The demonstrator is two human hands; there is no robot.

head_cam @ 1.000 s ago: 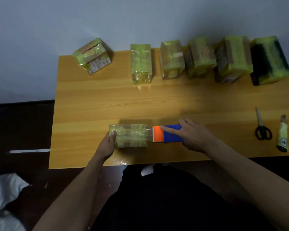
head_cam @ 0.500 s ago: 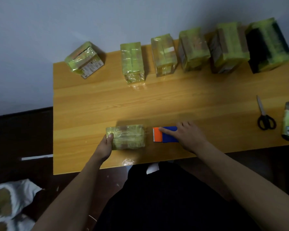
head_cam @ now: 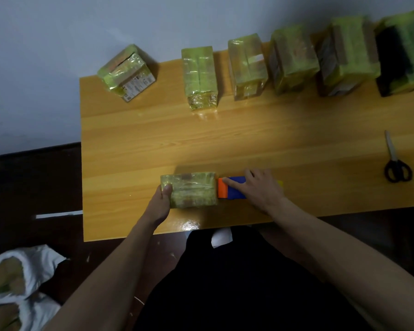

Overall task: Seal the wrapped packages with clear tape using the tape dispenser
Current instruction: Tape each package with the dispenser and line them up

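While the left hand (head_cam: 161, 203) is gripping the left end of the wrapped package (head_cam: 189, 193) near the table's (head_cam: 134, 144) front edge, thumb on top, the right hand (head_cam: 261, 188) is grasping the blue-and-orange tape dispenser (head_cam: 228, 191), its orange end sitting right against the package's right side. Further right, black-handled scissors (head_cam: 396, 163) are lying well apart.

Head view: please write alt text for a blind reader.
The left hand grips a wrapped package on a wooden table, and the right hand holds a tape dispenser at its right end. Six packages line the far edge.
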